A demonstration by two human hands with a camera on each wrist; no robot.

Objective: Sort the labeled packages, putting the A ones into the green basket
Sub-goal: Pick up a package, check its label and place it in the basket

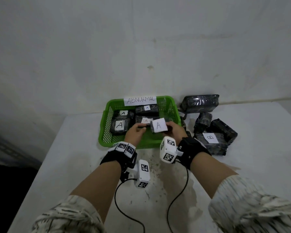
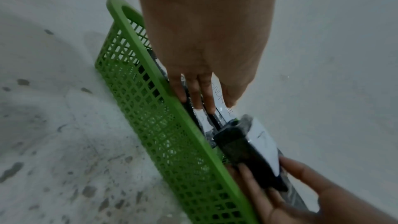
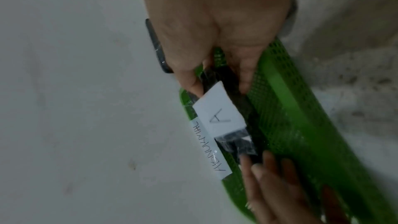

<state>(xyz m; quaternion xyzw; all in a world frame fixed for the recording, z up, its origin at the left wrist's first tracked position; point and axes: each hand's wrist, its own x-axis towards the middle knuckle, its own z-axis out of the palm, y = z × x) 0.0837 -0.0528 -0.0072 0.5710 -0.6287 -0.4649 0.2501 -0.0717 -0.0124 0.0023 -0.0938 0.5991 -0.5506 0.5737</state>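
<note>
We see our right hand point(image 1: 173, 130) holding a black wrapped package point(image 1: 158, 126) with a white label marked A, its grip closed around the package's right end, thumb on top and fingers beneath. Our left hand point(image 1: 135, 132) reaches toward the package's left end; its fingers point(image 2: 200, 94) look mostly straight in the left wrist view, and we cannot tell whether they touch the package. The package is held above the green basket point(image 1: 106, 132), over its near right part.

The green basket stands toward the far edge of the tabletop point(image 1: 74, 157), close to the wall point(image 1: 141, 39). A paper sign point(image 1: 140, 100) with handwritten letters is fixed to its far rim. Inside lie four more black packages with A labels: one at the near left point(image 1: 119, 126), one behind it point(image 1: 123, 113), one at the far middle point(image 1: 147, 108), and one in the centre point(image 1: 145, 120), partly hidden by the held package.

To the right of the basket, on the tabletop, is a pile of black wrapped packages point(image 1: 207, 121), the nearest bearing a B label point(image 1: 210, 137). Both wrists wear black straps with white marker blocks, and cables run toward the near edge.
</note>
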